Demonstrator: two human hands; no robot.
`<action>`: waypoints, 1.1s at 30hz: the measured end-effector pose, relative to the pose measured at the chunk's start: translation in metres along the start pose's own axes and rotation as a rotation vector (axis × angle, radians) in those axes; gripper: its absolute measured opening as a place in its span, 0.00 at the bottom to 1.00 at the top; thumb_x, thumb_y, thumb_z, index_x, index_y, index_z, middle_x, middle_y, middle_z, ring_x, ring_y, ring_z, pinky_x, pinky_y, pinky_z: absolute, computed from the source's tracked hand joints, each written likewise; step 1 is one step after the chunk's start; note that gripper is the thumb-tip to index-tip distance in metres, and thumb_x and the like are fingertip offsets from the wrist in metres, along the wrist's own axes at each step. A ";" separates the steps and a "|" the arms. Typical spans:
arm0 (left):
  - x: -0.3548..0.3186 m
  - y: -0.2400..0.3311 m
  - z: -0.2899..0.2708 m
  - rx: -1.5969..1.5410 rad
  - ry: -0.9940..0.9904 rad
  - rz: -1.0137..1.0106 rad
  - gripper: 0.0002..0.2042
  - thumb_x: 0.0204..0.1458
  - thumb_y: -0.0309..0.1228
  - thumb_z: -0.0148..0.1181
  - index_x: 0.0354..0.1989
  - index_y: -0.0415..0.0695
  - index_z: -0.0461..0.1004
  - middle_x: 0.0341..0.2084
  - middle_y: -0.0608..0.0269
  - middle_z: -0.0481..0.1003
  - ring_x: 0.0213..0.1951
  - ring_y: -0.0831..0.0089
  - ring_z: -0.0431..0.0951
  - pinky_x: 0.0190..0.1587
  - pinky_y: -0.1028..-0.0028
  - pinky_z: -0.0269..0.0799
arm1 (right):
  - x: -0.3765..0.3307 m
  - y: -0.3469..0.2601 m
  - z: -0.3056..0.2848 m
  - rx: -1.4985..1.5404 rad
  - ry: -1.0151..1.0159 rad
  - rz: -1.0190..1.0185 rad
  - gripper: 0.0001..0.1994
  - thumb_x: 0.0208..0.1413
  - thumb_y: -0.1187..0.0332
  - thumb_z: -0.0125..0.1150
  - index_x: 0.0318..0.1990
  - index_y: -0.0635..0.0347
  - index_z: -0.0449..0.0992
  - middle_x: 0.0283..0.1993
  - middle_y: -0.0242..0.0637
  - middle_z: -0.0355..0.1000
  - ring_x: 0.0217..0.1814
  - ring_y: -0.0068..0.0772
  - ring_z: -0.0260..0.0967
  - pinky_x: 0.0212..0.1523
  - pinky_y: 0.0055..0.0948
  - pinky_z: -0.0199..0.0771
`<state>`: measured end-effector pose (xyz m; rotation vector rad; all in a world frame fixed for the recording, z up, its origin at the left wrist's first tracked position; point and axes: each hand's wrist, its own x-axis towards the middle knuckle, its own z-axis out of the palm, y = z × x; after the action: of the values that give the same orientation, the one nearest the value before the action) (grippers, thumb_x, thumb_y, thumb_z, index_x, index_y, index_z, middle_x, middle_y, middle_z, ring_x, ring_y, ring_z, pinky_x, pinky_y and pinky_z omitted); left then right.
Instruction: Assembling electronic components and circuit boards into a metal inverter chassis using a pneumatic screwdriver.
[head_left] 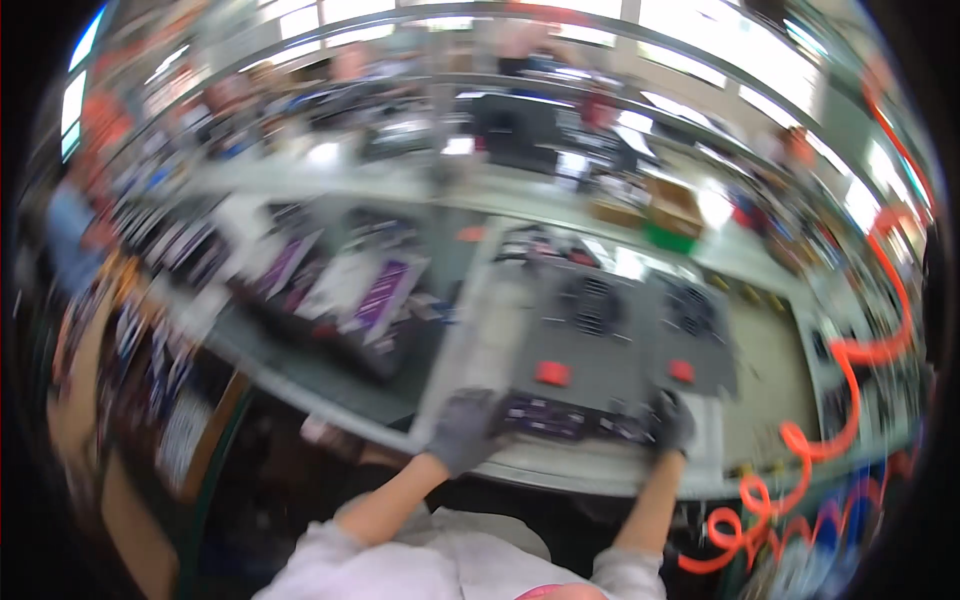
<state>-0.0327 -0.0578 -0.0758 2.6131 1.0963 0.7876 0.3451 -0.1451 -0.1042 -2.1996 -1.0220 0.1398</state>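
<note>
Purple circuit board [545, 416], long and dark, lies along the near edge of a grey tray [600, 365], spanning the gap between the person's two gloved hands. Left hand [465, 428], in a grey glove, rests at the board's left end, fingers [480, 405] curled over that end and the tray corner; whether they actually pinch the board cannot be told, as the whole frame is motion-blurred. Right hand [672, 420], in a darker glove, sits at the board's right end, fingers bent down onto it; grip likewise unclear. Just beyond the fingertips, two red round knobs [552, 373] stand on the tray, one ahead of each hand. Farther beyond, two dark vented fan-like parts [592, 302] sit on the same tray. Right of the right hand, an orange coiled hose [850, 390] loops down past the bench edge [560, 470]. Left of the left hand, well apart, flat purple-and-white packages [375, 295] lie in a row.
</note>
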 end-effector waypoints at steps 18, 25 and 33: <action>-0.170 -0.098 -0.201 0.479 0.702 -0.271 0.17 0.45 0.28 0.62 0.45 0.46 0.71 0.42 0.57 0.74 0.43 0.58 0.74 0.43 0.63 0.70 | 0.050 -0.080 0.169 0.184 -0.355 -0.517 0.23 0.52 0.55 0.60 0.49 0.63 0.75 0.35 0.45 0.76 0.31 0.39 0.73 0.33 0.36 0.72; -0.241 -0.069 -0.357 1.047 0.958 -0.479 0.16 0.50 0.27 0.57 0.48 0.40 0.71 0.46 0.50 0.72 0.49 0.54 0.72 0.52 0.61 0.66 | -0.025 -0.107 0.169 0.129 -0.352 -0.627 0.20 0.51 0.57 0.63 0.46 0.63 0.77 0.33 0.44 0.76 0.30 0.39 0.73 0.32 0.37 0.73; -0.401 -0.128 -0.573 0.993 1.218 -1.010 0.21 0.52 0.35 0.57 0.55 0.44 0.70 0.51 0.55 0.72 0.53 0.62 0.73 0.55 0.68 0.66 | -0.114 -0.125 0.142 0.058 -0.361 -0.763 0.18 0.49 0.58 0.65 0.42 0.62 0.79 0.30 0.43 0.77 0.29 0.39 0.74 0.31 0.37 0.74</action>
<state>-0.6558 -0.2642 0.1970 1.1530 3.3253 1.8100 0.1364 -0.0916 -0.1523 -1.6211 -1.9532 0.2128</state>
